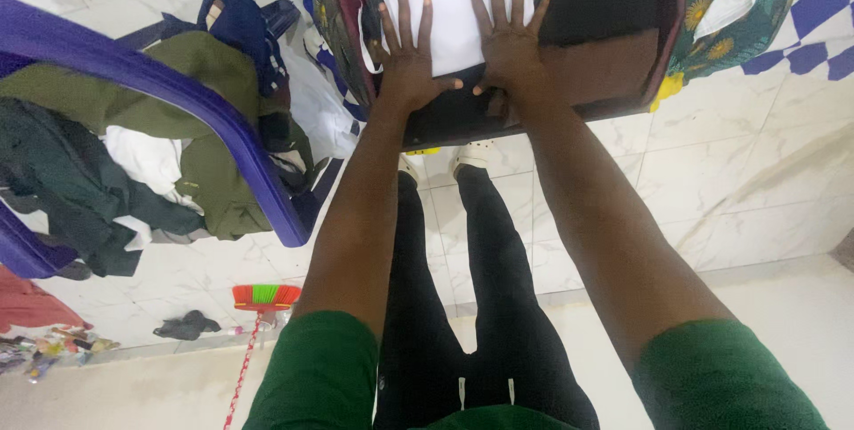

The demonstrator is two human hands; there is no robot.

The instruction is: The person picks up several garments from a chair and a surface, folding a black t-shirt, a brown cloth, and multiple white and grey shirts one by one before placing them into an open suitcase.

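white tiled floor [712,190] below; left hand [407,61] and right hand [509,43] lie flat, fingers spread, grasping nothing, on white cloth [454,25] at the dark table [605,65] edge; best to press evenly.

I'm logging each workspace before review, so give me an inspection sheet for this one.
Surface: dark table top, above a white marble-look tiled floor.
Job's things: white folded cloth lying flat on the table.
Clutter: purple plastic basket heaped with green, dark and white clothes; patterned cloths beside the table.
Grippers: left hand and right hand both flat, fingers spread, pressing on the cloth.
Cables: nothing seen.
Surroundings: broom with red and green bristles on the floor; small dark rag nearby.
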